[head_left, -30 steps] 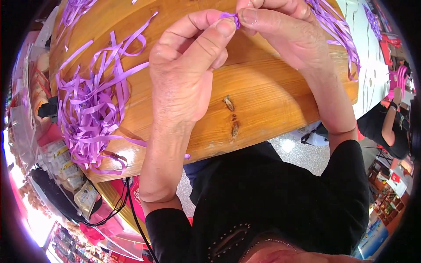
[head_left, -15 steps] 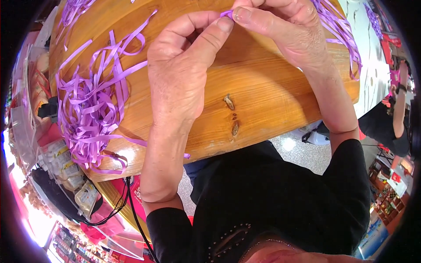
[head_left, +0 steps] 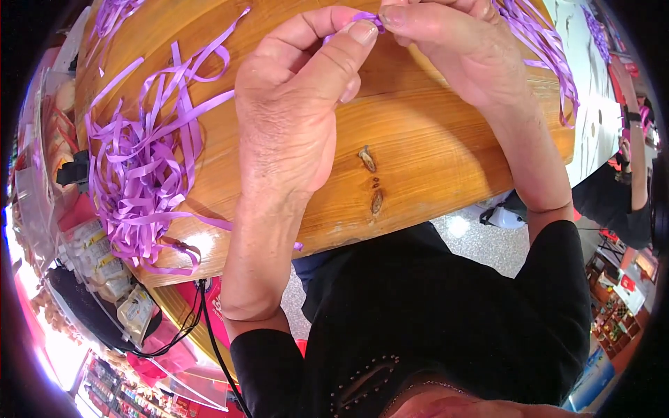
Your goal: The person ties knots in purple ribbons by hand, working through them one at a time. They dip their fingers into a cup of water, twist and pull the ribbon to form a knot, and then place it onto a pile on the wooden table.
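Observation:
Between my two hands, at the top of the view, is a short bit of purple ribbon [head_left: 364,17], looped or folded. My left hand [head_left: 296,90] pinches it between thumb and forefinger. Close beside, the thumb of my right hand [head_left: 463,52] presses on the ribbon's other end; part of that hand's fingers is cut off by the upper edge. A tangled heap of purple ribbons [head_left: 143,184] lies on the wooden table [head_left: 425,153] to the left of my left hand. More purple ribbons [head_left: 547,52] lie by my right wrist.
Another ribbon bunch [head_left: 115,21] lies at the far left. A white marbled surface [head_left: 585,118] adjoins the table on the right. Packaged goods [head_left: 104,261] and a black cable [head_left: 203,306] are at the lower left. Another person's arm [head_left: 635,153] shows at the right rim.
Both hands have shifted slightly to the right with the ribbon. More of the purple ribbon now shows above my left thumb, and another left fingertip has come into sight beneath it.

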Demonstrator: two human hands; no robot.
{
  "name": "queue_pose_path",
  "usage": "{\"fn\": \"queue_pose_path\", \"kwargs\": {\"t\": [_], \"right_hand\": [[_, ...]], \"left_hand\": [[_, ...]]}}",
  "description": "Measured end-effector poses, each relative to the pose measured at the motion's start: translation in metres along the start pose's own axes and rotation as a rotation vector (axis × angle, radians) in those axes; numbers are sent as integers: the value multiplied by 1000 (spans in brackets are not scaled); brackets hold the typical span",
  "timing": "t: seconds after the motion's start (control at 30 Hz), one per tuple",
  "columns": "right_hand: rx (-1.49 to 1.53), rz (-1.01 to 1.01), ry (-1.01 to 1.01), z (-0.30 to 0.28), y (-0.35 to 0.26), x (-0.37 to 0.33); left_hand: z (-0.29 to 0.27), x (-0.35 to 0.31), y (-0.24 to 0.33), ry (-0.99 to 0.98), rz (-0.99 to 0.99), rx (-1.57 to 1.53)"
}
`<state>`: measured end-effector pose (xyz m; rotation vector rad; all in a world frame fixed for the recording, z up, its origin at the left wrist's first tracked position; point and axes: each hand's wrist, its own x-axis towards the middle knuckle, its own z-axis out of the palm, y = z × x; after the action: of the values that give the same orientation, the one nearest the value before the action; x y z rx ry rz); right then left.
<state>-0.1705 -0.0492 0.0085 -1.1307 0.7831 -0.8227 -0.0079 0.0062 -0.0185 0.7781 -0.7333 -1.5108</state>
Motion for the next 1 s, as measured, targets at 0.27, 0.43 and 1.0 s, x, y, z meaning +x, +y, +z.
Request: {"fn": "queue_pose_path", "kwargs": {"t": [0.27, 0.43, 1.0], "right_hand": [[214, 96, -58, 2, -3, -4], [-102, -130, -25, 13, -5, -9], [-410, -1284, -320, -16, 22, 35]], "left_hand": [[-6, 1, 0, -130, -111, -270], [-2, 0, -1, 17, -95, -300], [-4, 0, 1, -47, -52, -30]]}}
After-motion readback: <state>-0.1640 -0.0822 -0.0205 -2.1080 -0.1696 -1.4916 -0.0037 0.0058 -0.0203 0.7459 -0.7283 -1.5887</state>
